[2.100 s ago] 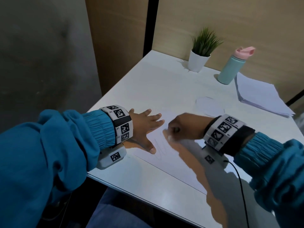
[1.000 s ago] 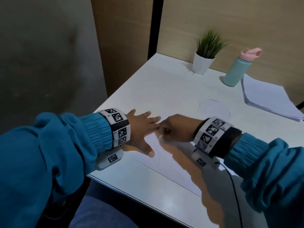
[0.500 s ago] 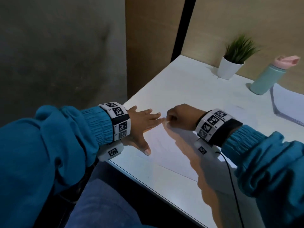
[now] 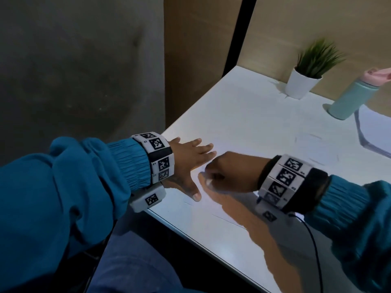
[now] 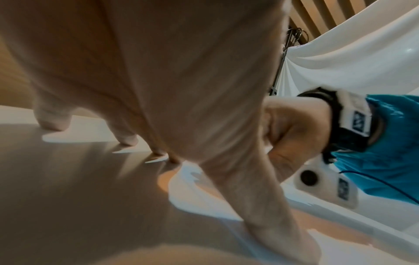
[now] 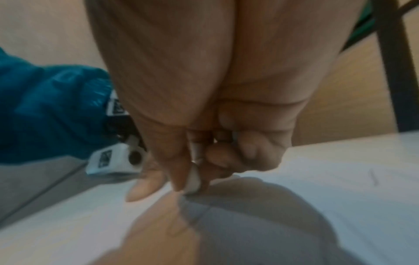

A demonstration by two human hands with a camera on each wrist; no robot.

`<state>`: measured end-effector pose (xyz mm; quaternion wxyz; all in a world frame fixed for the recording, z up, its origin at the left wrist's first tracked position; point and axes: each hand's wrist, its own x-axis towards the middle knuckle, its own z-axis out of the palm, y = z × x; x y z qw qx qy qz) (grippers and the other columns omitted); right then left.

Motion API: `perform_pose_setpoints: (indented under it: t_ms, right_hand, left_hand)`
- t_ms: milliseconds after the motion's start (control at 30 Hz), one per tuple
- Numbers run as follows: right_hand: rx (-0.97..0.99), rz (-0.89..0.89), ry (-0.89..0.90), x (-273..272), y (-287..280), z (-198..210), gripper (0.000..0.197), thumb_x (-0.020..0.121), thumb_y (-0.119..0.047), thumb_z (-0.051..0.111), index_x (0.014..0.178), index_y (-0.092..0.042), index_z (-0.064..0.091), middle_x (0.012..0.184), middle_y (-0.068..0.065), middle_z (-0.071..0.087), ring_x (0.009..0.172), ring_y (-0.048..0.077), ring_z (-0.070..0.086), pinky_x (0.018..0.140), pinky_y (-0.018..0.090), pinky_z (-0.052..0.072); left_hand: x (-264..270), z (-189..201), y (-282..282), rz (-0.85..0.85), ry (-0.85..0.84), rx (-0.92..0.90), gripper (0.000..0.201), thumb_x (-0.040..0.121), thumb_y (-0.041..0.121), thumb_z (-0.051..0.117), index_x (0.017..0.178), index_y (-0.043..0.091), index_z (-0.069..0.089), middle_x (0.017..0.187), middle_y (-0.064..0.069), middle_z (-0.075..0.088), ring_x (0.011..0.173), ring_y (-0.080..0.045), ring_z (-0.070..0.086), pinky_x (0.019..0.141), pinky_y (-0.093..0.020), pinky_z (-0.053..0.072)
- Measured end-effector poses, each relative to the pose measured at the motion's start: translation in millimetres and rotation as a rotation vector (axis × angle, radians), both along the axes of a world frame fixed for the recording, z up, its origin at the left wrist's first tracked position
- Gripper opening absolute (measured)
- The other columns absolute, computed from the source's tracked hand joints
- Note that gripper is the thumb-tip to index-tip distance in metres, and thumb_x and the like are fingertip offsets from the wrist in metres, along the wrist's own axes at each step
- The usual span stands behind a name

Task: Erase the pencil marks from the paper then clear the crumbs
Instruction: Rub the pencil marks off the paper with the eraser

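A white table [image 4: 243, 115] stands in a corner of wood-panelled wall. The right hand [image 4: 230, 172] pinches a small white eraser [image 6: 192, 176] between thumb and fingertips, its tip on the paper [image 4: 213, 199]. The left hand [image 4: 190, 159] lies beside it, fingers spread flat, pinning the sheet near the table's front edge. The thin, light paper would likely slide or crumple under rubbing, so it wants holding down close to the eraser. A plant [image 4: 306, 68] and bottle [image 4: 353, 96] stand well apart at the back.

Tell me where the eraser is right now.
The eraser is pinched in the right hand, its tip on the paper, beside the left hand.
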<state>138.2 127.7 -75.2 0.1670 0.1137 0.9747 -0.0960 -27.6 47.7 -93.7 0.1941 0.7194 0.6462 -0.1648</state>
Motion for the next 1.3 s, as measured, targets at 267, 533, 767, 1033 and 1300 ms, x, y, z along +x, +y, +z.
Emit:
perform_pose_setpoints:
  t_ms: [267, 533, 767, 1033, 1300]
  right_hand:
    - [0.084, -0.046, -0.031, 0, 22, 1, 0.017, 0.093, -0.025, 0.049, 0.084, -0.019, 0.062, 0.081, -0.003, 0.064, 0.078, 0.016, 0.059, 0.074, 0.027, 0.042]
    - [0.121, -0.128, -0.007, 0, 47, 4, 0.025, 0.096, -0.032, 0.046, 0.083, -0.017, 0.06, 0.079, -0.004, 0.06, 0.084, 0.022, 0.06, 0.074, 0.029, 0.041]
    - [0.092, -0.143, -0.039, 3, 45, 8, 0.027, 0.096, -0.032, 0.043, 0.075, -0.018, 0.053, 0.077, -0.005, 0.059, 0.087, 0.024, 0.06, 0.077, 0.031, 0.043]
    - [0.003, -0.03, -0.079, 14, 21, 1, 0.028, 0.092, -0.037, 0.042, 0.082, -0.017, 0.06, 0.082, -0.003, 0.066, 0.081, 0.017, 0.059, 0.077, 0.029, 0.046]
    - [-0.077, 0.016, -0.086, 28, 9, -3, 0.022, 0.091, -0.034, 0.044, 0.076, -0.023, 0.055, 0.077, -0.007, 0.061, 0.076, 0.012, 0.059, 0.075, 0.03, 0.048]
  left_hand:
    - [0, -2, 0, 0.001, 0.009, -0.007, 0.132, 0.061, 0.09, 0.057, 0.155, 0.034, -0.017, 0.161, 0.014, -0.025, 0.149, -0.016, -0.022, 0.116, -0.06, -0.003]
    - [-1, -3, -1, 0.001, 0.007, 0.0, 0.131, 0.061, 0.092, 0.054, 0.154, 0.034, -0.018, 0.161, 0.016, -0.025, 0.149, -0.015, -0.022, 0.117, -0.059, -0.003]
    - [-2, -3, 2, -0.007, 0.018, -0.011, 0.132, 0.061, 0.093, 0.053, 0.155, 0.033, -0.018, 0.161, 0.015, -0.026, 0.149, -0.016, -0.022, 0.117, -0.061, -0.001]
    - [-1, -1, 0, -0.007, 0.015, -0.008, 0.131, 0.062, 0.091, 0.053, 0.155, 0.033, -0.018, 0.161, 0.015, -0.026, 0.149, -0.016, -0.023, 0.116, -0.059, -0.003]
    - [-1, -1, 1, -0.007, 0.019, -0.005, 0.131, 0.061, 0.092, 0.054, 0.155, 0.033, -0.017, 0.161, 0.015, -0.025, 0.149, -0.016, -0.022, 0.117, -0.059, -0.003]
